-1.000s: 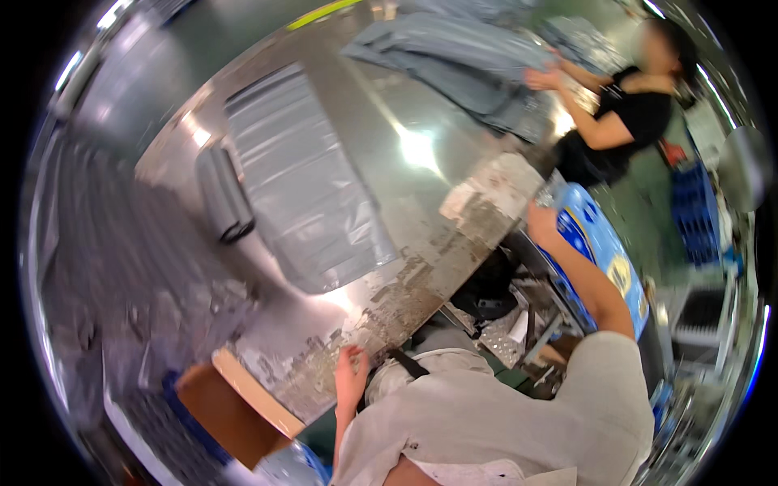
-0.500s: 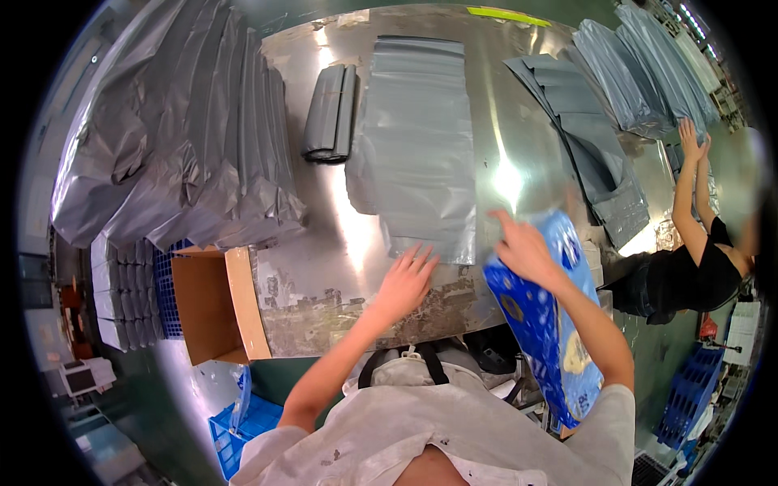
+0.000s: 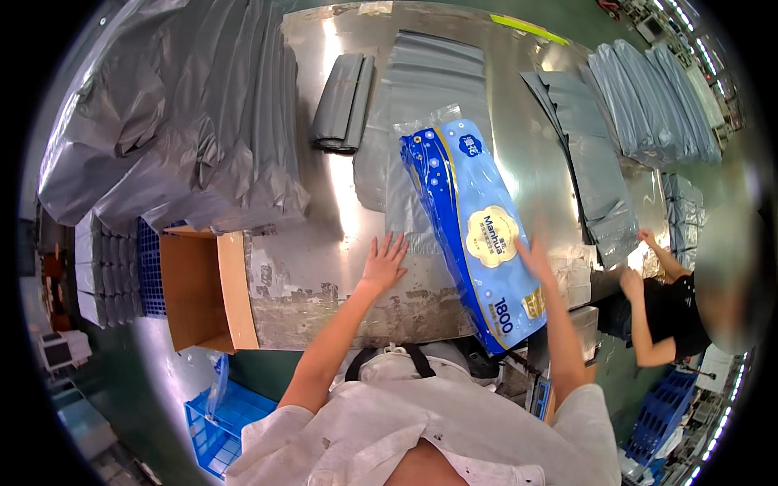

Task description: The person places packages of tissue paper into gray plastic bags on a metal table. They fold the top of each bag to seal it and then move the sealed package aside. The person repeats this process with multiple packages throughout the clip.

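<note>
A long, plastic-wrapped blue pack (image 3: 490, 194) with a cream flower-shaped label lies slanted over a flat grey plastic bag (image 3: 433, 69) on the metal table. Its near end reaches past the table's front edge. My right hand (image 3: 535, 263) is at the pack's right side, fingers stretched and somewhat blurred; it does not wrap round the pack. To the left of the pack, my left hand (image 3: 384, 263) lies with spread fingers by the near left corner of the grey bag, holding nothing. The pack hides much of the bag's near right part.
A tall pile of grey bags (image 3: 178, 121) stands at left, a rolled grey bundle (image 3: 340, 101) beside the flat bag. An open cardboard box (image 3: 203, 287) and a blue crate (image 3: 227, 413) are lower left. More grey bags (image 3: 592, 154) lie right, near a co-worker (image 3: 668, 300).
The blue pack has come up from beside my right forearm onto the grey bag. My left hand has shifted slightly left. The co-worker's hands have come down from the far bag pile.
</note>
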### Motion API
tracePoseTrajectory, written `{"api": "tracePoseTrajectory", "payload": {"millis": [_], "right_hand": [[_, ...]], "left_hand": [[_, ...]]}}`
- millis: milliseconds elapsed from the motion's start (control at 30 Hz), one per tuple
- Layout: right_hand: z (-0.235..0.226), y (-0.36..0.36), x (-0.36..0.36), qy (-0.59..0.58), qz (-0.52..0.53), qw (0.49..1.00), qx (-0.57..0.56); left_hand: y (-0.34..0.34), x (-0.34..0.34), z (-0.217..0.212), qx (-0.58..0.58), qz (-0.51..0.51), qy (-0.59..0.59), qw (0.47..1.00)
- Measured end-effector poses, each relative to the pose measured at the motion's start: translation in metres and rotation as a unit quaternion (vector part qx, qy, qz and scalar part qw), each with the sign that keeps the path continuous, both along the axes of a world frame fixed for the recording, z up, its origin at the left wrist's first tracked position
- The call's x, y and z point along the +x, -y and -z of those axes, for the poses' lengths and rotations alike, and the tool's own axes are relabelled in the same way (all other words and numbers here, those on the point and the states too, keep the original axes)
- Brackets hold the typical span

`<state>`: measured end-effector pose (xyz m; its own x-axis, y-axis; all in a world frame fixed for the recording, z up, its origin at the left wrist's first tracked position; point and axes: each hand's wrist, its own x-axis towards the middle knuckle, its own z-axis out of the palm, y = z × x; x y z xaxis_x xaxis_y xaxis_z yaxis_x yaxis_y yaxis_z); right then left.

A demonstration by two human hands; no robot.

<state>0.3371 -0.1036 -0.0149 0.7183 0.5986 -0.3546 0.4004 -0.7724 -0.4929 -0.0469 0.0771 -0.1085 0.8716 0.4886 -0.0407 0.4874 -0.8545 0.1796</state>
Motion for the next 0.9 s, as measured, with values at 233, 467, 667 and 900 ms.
{"api": "tracePoseTrajectory", "payload": {"millis": [233,467,667,900], "right_hand": [[-0.017,0.072,-0.090,-0.174,-0.011,0.985,0.018],[0.006,0.051,-0.128,-0.354,0.118,0.916,0.145],[0.018,0.070,-0.218,-0.315,0.169,0.904,0.236],[0.017,0.141,-0.298,-0.297,0.210,0.900,0.240]], "left_hand": [[0.012,0.009,-0.013,-0.089,-0.097,0.024,0.991],[0.015,-0.012,-0.021,-0.028,-0.036,-0.001,0.999],[0.005,-0.018,-0.008,0.016,0.013,-0.036,0.999],[-0.023,-0.034,0.000,-0.011,0.098,0.058,0.993]]}}
